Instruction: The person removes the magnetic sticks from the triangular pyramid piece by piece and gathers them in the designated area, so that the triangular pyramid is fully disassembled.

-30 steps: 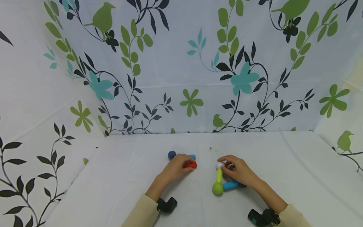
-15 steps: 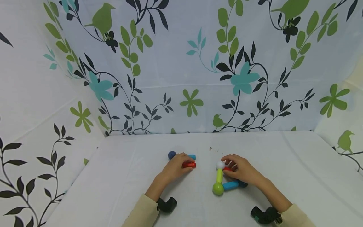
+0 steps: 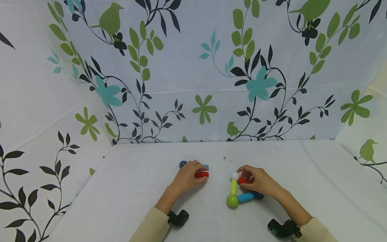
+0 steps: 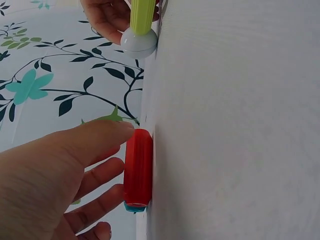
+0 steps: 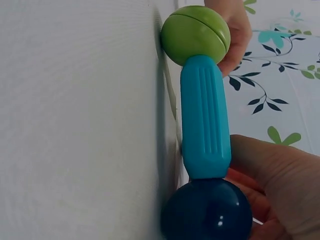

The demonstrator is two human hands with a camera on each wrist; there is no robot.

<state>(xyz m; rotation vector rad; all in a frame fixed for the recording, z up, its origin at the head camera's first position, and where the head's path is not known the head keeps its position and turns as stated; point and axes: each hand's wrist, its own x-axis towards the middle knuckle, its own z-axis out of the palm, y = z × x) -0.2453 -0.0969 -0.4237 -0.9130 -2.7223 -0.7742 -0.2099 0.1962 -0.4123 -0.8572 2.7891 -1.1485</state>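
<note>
My left hand (image 3: 186, 176) is around a red stick (image 3: 201, 174) of a ball-and-stick building toy, thumb on the near side and fingers beyond. In the left wrist view the thumb tip touches the end of this red stick (image 4: 138, 167). My right hand (image 3: 258, 181) holds another red stick (image 3: 243, 180) between thumb and fingers, its end against a white ball (image 3: 234, 176). A yellow-green stick (image 3: 233, 187) links the white ball to a green ball (image 3: 232, 201). From there a blue stick (image 3: 246, 197) runs to a dark blue ball (image 5: 207, 212).
Beyond my left hand lie a loose dark blue ball (image 3: 182, 164) and a blue stick (image 3: 206, 167), both partly hidden. A white cloth covers the table (image 3: 211, 222). A patterned curtain (image 3: 181, 84) hangs behind it.
My right hand has drawn back slightly from the white ball, so the red stick beside it shows. My left hand and its red stick have shifted slightly away from me.
</note>
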